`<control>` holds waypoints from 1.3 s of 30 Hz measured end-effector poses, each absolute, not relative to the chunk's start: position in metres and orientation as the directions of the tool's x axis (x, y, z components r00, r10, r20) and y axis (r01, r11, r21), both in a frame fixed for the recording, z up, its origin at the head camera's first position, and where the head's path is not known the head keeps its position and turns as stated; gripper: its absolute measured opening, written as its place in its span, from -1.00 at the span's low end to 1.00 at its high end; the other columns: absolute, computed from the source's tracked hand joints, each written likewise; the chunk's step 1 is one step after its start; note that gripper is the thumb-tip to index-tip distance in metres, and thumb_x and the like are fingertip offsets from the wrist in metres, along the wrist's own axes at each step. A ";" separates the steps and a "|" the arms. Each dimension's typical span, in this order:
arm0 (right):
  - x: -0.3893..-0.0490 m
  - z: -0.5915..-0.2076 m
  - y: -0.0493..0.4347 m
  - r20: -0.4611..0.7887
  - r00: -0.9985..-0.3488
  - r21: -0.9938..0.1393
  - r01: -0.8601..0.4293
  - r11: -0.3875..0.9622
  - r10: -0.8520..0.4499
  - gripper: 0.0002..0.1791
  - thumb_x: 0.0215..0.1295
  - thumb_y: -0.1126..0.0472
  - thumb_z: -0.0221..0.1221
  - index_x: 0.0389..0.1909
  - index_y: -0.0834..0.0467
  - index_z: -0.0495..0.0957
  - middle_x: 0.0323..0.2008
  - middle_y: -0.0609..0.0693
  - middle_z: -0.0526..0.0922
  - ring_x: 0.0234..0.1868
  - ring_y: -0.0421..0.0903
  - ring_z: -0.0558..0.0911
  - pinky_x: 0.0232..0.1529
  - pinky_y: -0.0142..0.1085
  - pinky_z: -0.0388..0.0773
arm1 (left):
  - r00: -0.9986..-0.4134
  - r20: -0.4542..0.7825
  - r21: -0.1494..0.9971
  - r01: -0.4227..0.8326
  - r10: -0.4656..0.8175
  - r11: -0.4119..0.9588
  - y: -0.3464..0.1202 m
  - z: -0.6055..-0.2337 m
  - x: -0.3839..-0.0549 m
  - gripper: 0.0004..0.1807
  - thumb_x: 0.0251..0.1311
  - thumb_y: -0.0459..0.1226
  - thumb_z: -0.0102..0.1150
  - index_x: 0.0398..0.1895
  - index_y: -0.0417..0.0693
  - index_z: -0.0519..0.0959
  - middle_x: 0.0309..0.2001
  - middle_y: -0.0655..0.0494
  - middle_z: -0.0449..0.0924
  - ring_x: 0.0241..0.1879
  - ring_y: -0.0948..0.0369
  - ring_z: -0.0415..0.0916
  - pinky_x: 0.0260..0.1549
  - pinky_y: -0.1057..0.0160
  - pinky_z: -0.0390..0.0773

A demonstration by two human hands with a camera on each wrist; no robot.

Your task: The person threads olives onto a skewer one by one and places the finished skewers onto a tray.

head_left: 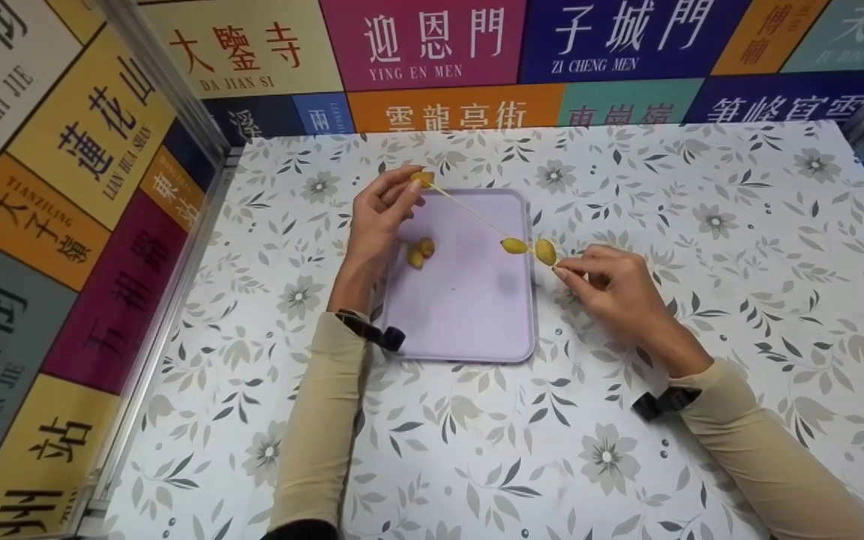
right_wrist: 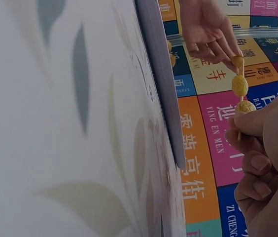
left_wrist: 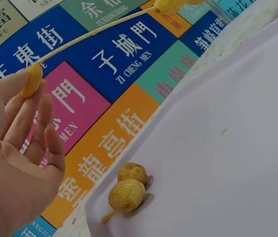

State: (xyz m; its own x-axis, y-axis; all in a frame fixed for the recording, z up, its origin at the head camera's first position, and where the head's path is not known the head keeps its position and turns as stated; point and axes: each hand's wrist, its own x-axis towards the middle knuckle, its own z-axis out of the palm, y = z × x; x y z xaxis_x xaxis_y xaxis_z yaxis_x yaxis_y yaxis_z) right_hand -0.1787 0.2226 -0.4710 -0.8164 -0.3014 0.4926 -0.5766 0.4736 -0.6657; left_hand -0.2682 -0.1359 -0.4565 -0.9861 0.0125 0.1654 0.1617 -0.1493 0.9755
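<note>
A thin wooden skewer (head_left: pixel 469 211) stretches slantwise between the two hands. Threaded on it near the right hand are two wrinkled yellow balls, an outer one (head_left: pixel 545 251) and an inner one (head_left: pixel 514 246). My right hand (head_left: pixel 616 289) pinches the skewer's end between thumb and forefinger, close against the outer ball. At the skewer's other end, my left hand (head_left: pixel 385 210) pinches another yellow piece (left_wrist: pixel 32 81) between thumb and fingers. The skewer tip meets this piece; how deep it goes in is hidden. Below the left hand, several brownish-yellow balls (left_wrist: pixel 127 195) lie on a pale purple tray (head_left: pixel 469 322).
The tray rests on a table (head_left: pixel 447 465) covered with a floral cloth. Walls of coloured sign panels (head_left: pixel 432 45) stand behind the table and along its left side. Small crumbs (left_wrist: pixel 223 132) dot the tray. Each wrist wears a black camera band (head_left: pixel 372 330).
</note>
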 end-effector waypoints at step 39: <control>-0.175 -0.476 0.217 0.462 -0.820 -0.679 -0.573 0.459 -0.339 -0.87 0.36 0.33 0.45 -0.15 0.10 0.89 -0.49 -0.19 0.71 -0.56 -0.25 0.48 -0.53 -0.51 0.34 | -0.986 0.166 0.973 0.161 0.016 -0.164 -0.119 -0.460 -0.264 -0.67 0.50 -0.10 0.36 0.19 -0.01 0.72 -0.02 -0.04 0.85 -0.16 0.09 0.65 -0.08 0.24 0.50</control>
State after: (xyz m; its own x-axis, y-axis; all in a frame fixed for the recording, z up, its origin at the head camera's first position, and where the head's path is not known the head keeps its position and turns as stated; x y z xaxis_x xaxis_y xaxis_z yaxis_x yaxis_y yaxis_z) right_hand -0.1746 0.2174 -0.4765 -0.8197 -0.3394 0.4615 -0.5725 0.4589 -0.6794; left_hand -0.2637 -0.1186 -0.4601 -0.9860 0.0160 0.1662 0.1614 -0.1644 0.9731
